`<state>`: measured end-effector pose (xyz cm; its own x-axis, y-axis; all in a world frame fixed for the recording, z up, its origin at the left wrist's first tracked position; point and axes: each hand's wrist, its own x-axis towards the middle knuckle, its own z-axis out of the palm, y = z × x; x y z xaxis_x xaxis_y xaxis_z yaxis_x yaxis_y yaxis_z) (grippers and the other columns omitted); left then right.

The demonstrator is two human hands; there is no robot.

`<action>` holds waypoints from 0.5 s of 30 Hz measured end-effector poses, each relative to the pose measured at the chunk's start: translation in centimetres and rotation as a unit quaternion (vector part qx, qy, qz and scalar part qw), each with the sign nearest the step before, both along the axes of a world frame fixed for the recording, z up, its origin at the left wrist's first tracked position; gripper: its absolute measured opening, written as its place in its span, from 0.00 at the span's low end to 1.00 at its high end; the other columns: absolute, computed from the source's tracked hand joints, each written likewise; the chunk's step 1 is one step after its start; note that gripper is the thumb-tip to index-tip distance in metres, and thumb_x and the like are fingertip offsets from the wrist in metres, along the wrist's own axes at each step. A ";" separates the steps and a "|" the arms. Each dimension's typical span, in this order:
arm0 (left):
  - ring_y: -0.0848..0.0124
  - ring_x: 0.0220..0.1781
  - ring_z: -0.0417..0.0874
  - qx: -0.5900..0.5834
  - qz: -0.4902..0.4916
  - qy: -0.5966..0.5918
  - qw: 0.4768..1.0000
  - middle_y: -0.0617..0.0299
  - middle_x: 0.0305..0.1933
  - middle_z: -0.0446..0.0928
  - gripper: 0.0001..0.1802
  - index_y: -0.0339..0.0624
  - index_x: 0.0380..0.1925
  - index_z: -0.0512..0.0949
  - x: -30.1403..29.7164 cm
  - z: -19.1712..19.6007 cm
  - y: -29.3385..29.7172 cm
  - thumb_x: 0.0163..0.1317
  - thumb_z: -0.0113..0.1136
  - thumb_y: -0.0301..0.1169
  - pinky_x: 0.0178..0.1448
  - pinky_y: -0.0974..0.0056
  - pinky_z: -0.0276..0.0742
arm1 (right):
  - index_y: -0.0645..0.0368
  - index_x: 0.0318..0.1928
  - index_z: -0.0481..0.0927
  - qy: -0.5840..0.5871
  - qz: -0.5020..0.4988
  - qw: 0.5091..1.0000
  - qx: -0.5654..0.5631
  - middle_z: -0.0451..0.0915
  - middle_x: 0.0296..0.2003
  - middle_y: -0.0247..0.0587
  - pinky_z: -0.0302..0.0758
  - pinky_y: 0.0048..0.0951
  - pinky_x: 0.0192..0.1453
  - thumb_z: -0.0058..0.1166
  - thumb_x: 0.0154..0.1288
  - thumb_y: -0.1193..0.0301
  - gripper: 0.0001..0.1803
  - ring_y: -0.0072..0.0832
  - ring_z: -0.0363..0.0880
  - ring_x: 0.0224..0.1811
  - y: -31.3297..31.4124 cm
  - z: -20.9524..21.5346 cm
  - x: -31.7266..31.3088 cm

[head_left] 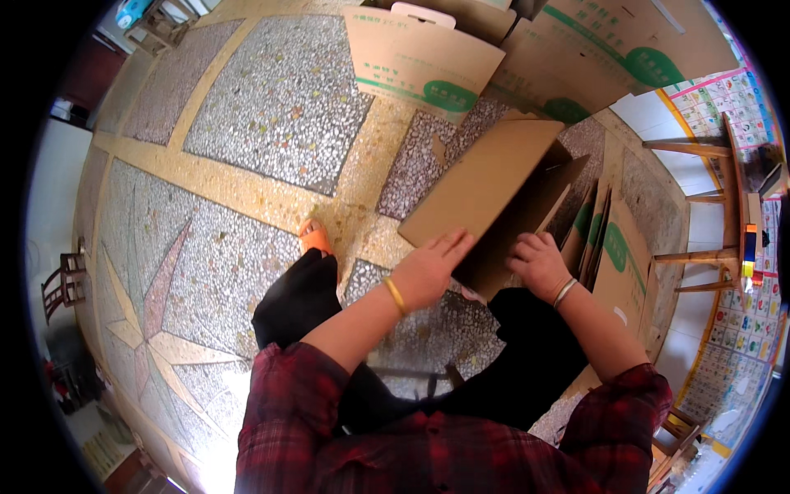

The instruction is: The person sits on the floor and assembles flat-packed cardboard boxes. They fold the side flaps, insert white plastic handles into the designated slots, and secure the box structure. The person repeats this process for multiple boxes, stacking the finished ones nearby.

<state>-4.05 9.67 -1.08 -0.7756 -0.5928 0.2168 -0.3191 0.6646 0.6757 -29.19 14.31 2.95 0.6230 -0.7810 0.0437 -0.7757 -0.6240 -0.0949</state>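
From my end rn the open brown box (485, 177) is right in front of the person's knees, w/ an orange sandal (315, 239) to its left, folded cartons (621, 255) to its right & a green-printed carton (424, 62) beyond it. L hand (428, 267) has fingers close together on the box's left panel, tbh can't tell if they grip. R hand (539, 263) curls its fingers at the box's right flap, pinch unclear too.
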 end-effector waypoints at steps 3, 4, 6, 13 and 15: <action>0.55 0.61 0.64 -0.061 -0.047 -0.051 0.996 0.47 0.60 0.62 0.32 0.41 0.59 0.61 0.0 -1.0 2.2 0.49 0.50 0.24 0.64 0.56 0.59 | 0.52 0.28 0.76 -0.001 -0.012 1.000 -0.020 0.73 0.33 0.33 0.65 0.35 0.47 0.48 0.43 0.70 0.07 0.32 0.69 0.47 0.6 -0.2 -0.1; 0.56 0.60 0.65 -0.065 -0.024 -0.063 0.996 0.49 0.61 0.62 0.31 0.43 0.58 0.62 0.0 -1.4 2.9 0.49 0.51 0.25 0.62 0.56 0.60 | 0.53 0.28 0.76 -0.005 -0.015 1.000 -0.014 0.73 0.33 0.33 0.65 0.35 0.48 0.48 0.43 0.70 0.07 0.32 0.69 0.47 0.7 -0.4 0.1; 0.57 0.59 0.66 -0.065 -0.015 -0.069 0.995 0.51 0.60 0.63 0.30 0.46 0.57 0.64 -0.1 -1.4 2.7 0.49 0.51 0.26 0.61 0.55 0.59 | 0.53 0.28 0.75 -0.004 -0.017 1.000 -0.026 0.73 0.33 0.33 0.65 0.35 0.48 0.48 0.43 0.70 0.07 0.33 0.69 0.47 0.5 -0.1 0.4; 0.64 0.59 0.68 -0.082 -0.058 -0.220 0.970 0.55 0.61 0.63 0.23 0.55 0.56 0.66 0.1 -2.2 3.2 0.59 0.46 0.37 0.61 0.53 0.54 | 0.53 0.26 0.74 -0.015 -0.011 0.999 -0.030 0.73 0.33 0.33 0.64 0.35 0.50 0.52 0.41 0.71 0.07 0.32 0.69 0.47 -0.3 0.0 2.3; 0.64 0.58 0.68 -0.091 -0.034 -0.171 0.980 0.56 0.59 0.66 0.24 0.53 0.53 0.69 0.2 -2.8 3.2 0.53 0.52 0.35 0.61 0.54 0.56 | 0.53 0.26 0.75 -0.011 -0.011 0.999 -0.033 0.74 0.33 0.32 0.64 0.35 0.50 0.52 0.40 0.70 0.07 0.32 0.69 0.47 -0.6 -0.1 2.8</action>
<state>-3.81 12.85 -3.87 -0.8578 -0.5129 0.0342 -0.4572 0.7917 0.4052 -26.36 13.72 2.84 0.6044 -0.7892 0.1093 -0.7871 -0.6127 -0.0712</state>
